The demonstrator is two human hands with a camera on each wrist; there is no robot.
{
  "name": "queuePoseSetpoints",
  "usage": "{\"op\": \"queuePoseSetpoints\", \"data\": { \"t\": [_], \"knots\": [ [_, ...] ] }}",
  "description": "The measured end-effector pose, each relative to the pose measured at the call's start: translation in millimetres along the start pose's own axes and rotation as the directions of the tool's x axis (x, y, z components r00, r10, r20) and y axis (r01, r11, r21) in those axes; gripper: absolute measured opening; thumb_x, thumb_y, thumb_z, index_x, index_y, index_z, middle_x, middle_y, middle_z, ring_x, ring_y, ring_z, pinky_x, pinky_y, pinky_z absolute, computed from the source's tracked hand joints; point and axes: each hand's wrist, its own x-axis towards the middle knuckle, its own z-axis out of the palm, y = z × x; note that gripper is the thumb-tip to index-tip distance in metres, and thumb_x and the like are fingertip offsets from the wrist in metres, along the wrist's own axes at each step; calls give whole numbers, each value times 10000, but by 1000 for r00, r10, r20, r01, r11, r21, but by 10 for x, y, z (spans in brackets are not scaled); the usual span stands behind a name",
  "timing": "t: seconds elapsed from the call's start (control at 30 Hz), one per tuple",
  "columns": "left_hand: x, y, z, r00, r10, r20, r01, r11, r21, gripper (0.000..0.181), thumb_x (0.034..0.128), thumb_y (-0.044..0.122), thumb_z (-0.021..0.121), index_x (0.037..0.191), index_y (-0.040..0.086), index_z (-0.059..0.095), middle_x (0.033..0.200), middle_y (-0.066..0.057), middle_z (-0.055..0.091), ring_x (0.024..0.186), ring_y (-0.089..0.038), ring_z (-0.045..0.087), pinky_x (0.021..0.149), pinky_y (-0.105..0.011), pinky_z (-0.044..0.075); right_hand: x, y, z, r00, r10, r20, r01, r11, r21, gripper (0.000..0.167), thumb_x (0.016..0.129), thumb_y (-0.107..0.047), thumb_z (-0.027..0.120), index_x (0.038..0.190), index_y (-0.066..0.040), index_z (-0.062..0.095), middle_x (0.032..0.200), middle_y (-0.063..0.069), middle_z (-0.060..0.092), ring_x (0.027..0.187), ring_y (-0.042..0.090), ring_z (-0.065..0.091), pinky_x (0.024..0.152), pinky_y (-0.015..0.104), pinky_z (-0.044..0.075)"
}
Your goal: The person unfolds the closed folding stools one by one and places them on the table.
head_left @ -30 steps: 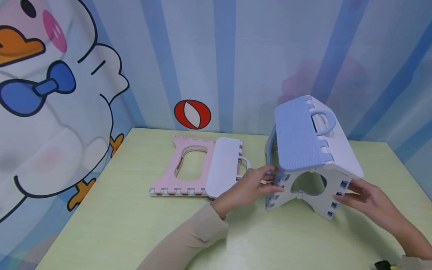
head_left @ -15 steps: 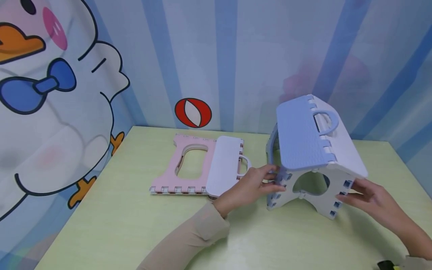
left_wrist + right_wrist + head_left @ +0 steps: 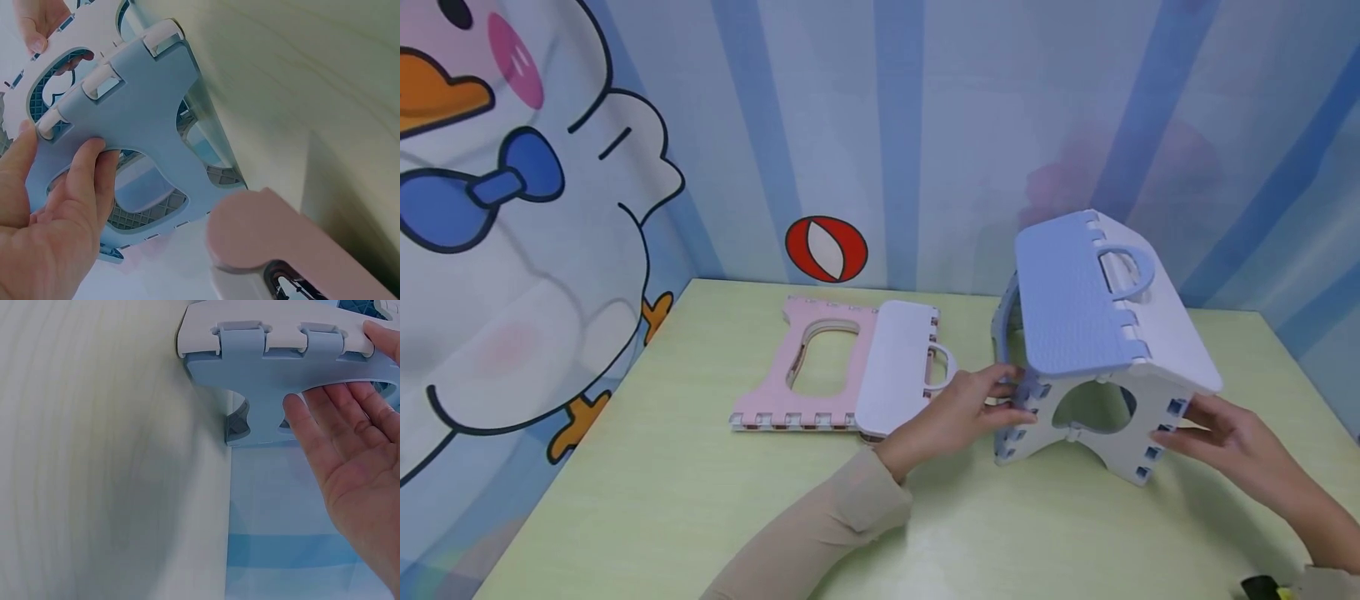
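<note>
Gripping from both sides, I held the blue-and-white stool (image 3: 1067, 308) between my left fingers (image 3: 1009, 417) and right fingers (image 3: 1183, 444), curled round its side edges, neither hand nearer; it stood upright on the worktop (image 3: 985, 533). Its roof-shaped top ran lengthwise away from me; I judged the next move turned on my hands facing across that ridge. The head view hid most of my right fingers; the right wrist view showed some entering a side opening
</note>
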Motion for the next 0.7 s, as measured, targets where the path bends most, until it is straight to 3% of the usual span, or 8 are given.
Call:
{"op": "queuePoseSetpoints", "data": {
  "t": [0.3,0.7],
  "knots": [
    [15,9,24,1000,7,-13,-6,999,50,539,954,278,681,1398,36,495,1282,-107,653,1211,-86,580,882,-151,492,-13,17,-27,1000,7,3,-7,1000,7,557,967,-55,656,1468,16,424,1170,-276,558,1000,-57,609,724,236,574],
    [5,8,58,1000,-3,-19,3,1000,9,524,946,252,693,1392,54,500,1293,-104,649,1209,-104,585,868,-155,501,-33,0,-30,999,40,3,-40,999,24,543,964,-56,661,1453,17,439,1142,-258,578,988,-47,621,723,247,579]
  ]
}}
